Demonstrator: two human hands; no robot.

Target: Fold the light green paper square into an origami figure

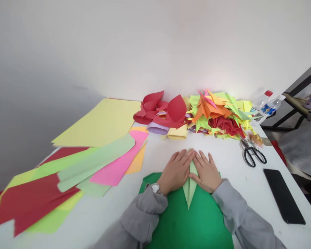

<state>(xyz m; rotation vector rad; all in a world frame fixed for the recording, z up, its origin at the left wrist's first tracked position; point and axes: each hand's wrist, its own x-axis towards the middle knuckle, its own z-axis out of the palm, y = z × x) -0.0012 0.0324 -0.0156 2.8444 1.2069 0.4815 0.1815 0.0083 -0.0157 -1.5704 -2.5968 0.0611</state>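
A pale green folded paper [189, 193], shaped like a narrow kite with a centre crease, lies on a dark green sheet [189, 224] in front of me. Its sharp tip points toward me. My left hand [175, 170] presses flat on its left side and upper part, fingers stretched out. From the other side my right hand [206, 172] lies on the paper's right edge, fingers spread and thumb across the middle. The fingertips of both hands come close together near the paper's far end, which they partly cover.
Coloured paper strips [41, 193] and yellow sheets [98, 121] lie to the left. Rolled red paper pieces [175, 112] and a pile of folded paper shapes [215, 114] stand along the wall. Scissors [252, 154], a black phone [283, 195] and plastic bottles [269, 107] are at right.
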